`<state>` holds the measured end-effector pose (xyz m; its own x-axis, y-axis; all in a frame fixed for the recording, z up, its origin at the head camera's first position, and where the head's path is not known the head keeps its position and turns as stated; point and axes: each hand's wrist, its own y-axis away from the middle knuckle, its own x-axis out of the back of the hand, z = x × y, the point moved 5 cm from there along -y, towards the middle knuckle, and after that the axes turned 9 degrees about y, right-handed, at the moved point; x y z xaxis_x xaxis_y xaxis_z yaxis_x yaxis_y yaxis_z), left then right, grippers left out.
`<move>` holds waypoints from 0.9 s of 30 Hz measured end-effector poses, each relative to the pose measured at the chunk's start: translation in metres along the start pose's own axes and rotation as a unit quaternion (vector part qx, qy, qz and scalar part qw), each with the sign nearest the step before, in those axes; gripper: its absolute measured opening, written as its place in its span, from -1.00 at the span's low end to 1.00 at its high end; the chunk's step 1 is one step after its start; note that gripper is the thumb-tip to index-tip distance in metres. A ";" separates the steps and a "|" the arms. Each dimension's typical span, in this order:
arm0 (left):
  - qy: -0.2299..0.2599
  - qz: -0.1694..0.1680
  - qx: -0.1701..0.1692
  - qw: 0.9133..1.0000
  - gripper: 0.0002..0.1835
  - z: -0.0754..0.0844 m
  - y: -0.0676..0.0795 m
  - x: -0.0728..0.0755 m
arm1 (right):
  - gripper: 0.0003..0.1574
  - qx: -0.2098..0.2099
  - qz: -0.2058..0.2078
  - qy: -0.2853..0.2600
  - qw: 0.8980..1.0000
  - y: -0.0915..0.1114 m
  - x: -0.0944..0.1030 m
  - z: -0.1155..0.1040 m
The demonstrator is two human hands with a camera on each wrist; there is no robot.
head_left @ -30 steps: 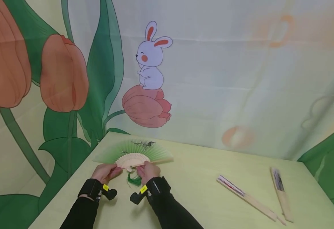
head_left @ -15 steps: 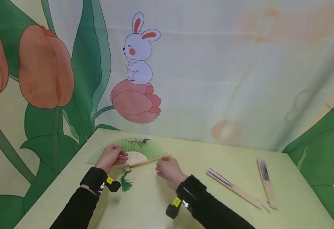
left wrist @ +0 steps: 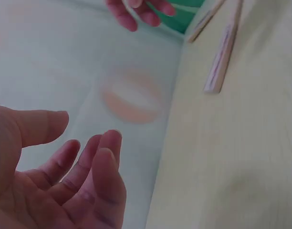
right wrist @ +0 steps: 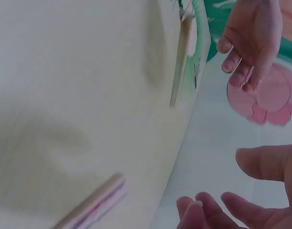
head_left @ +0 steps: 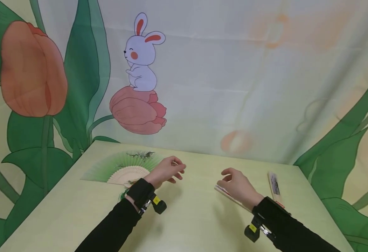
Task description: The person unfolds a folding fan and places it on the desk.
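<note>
A green folding fan (head_left: pixel 108 166) lies spread on the table at the left, its pale ribs toward the front and its green tassel mostly hidden by the left wrist. My left hand (head_left: pixel 166 170) is in the air just right of the fan, fingers loosely bent, holding nothing. Over the near end of a folded fan (head_left: pixel 231 197) hovers my right hand (head_left: pixel 238 187), relaxed and holding nothing; it covers part of that fan. In the left wrist view the folded fan (left wrist: pixel 224 62) shows a purplish edge along its wooden sticks.
Another folded fan (head_left: pixel 275 185) with a dark picture lies farther right on the pale table (head_left: pixel 190 224). Behind the table hangs a cloth backdrop (head_left: pixel 199 87) printed with tulips and a rabbit. Both wrists wear black straps with small cameras.
Both hands have let go of the green fan, which now lies spread on the table. They have moved right, the right hand reaching above the folded fan. The head view has turned right.
</note>
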<state>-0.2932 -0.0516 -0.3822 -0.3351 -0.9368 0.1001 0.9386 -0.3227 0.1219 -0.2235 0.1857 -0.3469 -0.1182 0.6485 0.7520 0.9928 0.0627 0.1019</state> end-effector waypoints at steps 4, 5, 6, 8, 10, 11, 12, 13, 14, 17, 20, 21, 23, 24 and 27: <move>-0.034 -0.047 -0.018 0.998 -0.74 0.003 -0.013 -0.045 | -0.46 0.008 0.013 0.066 0.998 0.006 0.016 0.026; -0.048 -0.058 -0.022 0.997 -0.74 0.003 -0.017 -0.056 | -0.47 0.013 0.019 0.091 0.996 0.007 0.019 0.034; -0.067 -0.068 -0.029 0.995 -0.73 0.002 -0.021 -0.067 | -0.49 0.019 0.023 0.115 0.993 0.007 0.022 0.042; -0.131 -0.087 -0.054 0.986 -0.73 0.003 -0.027 -0.089 | -0.53 0.031 0.022 0.167 0.985 0.008 0.024 0.057; -0.214 -0.104 -0.090 0.967 -0.72 0.005 -0.033 -0.110 | -0.57 0.044 0.018 0.223 0.974 0.008 0.025 0.071; -0.249 -0.113 -0.106 0.956 -0.72 0.005 -0.035 -0.120 | -0.58 0.049 0.014 0.249 0.967 0.008 0.025 0.077; -0.282 -0.122 -0.123 0.944 -0.71 0.006 -0.038 -0.130 | -0.59 0.052 0.007 0.271 0.961 0.008 0.024 0.083; -0.307 -0.133 -0.137 0.932 -0.72 0.005 -0.041 -0.140 | -0.60 0.054 -0.001 0.293 0.955 0.008 0.022 0.088; -0.326 -0.145 -0.147 0.923 -0.71 0.004 -0.043 -0.150 | -0.63 0.056 -0.007 0.310 0.949 0.008 0.021 0.092; -0.364 -0.178 -0.162 0.900 -0.68 -0.003 -0.053 -0.176 | -0.68 0.056 -0.019 0.338 0.939 0.006 0.017 0.102; -0.445 -0.189 -0.176 0.857 -0.62 -0.010 -0.059 -0.199 | -0.67 0.055 -0.018 0.345 0.937 0.005 0.016 0.109; -0.475 -0.187 -0.179 0.841 -0.60 -0.013 -0.061 -0.205 | -0.66 0.055 -0.015 0.347 0.936 0.005 0.017 0.112; -0.525 -0.184 -0.178 0.812 -0.60 -0.016 -0.062 -0.216 | -0.66 0.054 -0.014 0.345 0.937 0.005 0.017 0.116; -0.544 -0.181 -0.176 0.801 -0.61 -0.017 -0.062 -0.220 | -0.66 0.053 -0.016 0.344 0.937 0.005 0.018 0.118; -0.572 -0.173 -0.174 0.783 -0.63 -0.018 -0.061 -0.230 | -0.74 0.040 -0.038 0.340 0.939 0.003 0.017 0.124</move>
<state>-0.2718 0.1809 -0.4309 -0.2407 -0.1164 0.9636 0.6747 -0.7338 0.0799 -0.2199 0.2909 -0.4144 -0.1469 0.0082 0.9891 0.9760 0.1639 0.1436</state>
